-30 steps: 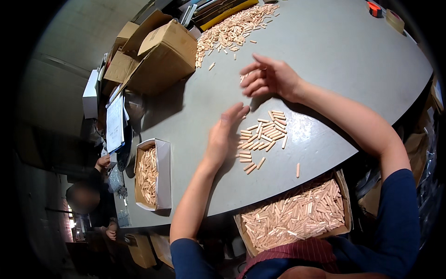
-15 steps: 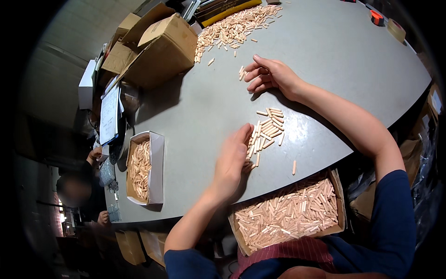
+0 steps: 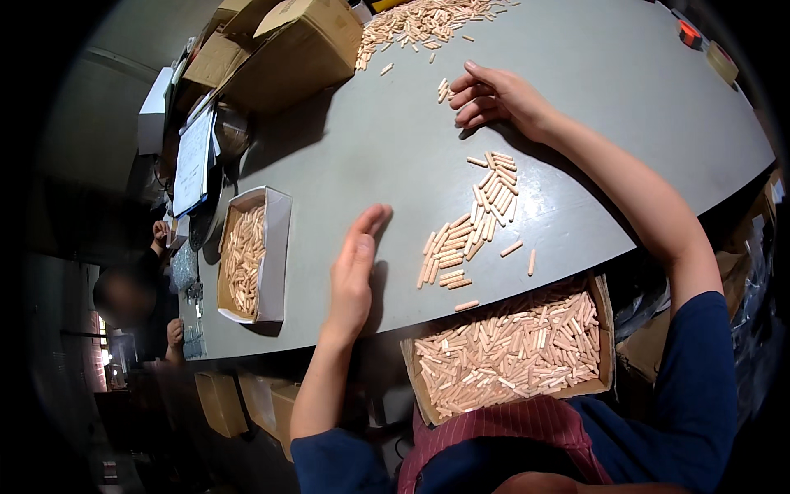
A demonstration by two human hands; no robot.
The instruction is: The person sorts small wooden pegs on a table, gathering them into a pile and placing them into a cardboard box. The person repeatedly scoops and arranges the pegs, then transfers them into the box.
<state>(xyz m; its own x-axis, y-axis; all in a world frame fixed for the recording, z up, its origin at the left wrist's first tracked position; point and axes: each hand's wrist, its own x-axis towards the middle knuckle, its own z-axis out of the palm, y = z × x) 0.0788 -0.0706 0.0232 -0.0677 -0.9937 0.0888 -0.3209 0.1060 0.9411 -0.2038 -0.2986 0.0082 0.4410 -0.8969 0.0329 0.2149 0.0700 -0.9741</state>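
Several short wooden dowels [image 3: 451, 243] lie loose in a spread-out cluster at the middle of the grey table. My left hand [image 3: 354, 267] hovers left of that cluster, its fingers stretched out and nothing in them. Beyond the cluster, my right hand [image 3: 504, 100] rests on its side with the fingers loosely bent and the thumb apart. A few more dowels [image 3: 443, 90] sit by its fingertips, partly hidden behind them. Close to my body, a cardboard box [image 3: 607, 329] full of dowels stands against the table's near edge.
A white open box [image 3: 276, 255] of dowels stands on the left. At the far side lies a large dowel heap [image 3: 428, 23] beside a brown carton [image 3: 300, 62]. A clipboard with papers [image 3: 193, 160] is farther left, near another person [image 3: 136, 300]. Tape rolls [image 3: 722, 62] lie far right.
My left hand has moved left, away from the dowels. The cluster now stretches farther toward the near left. My right hand stays by the few dowels; the whole view has shifted slightly.
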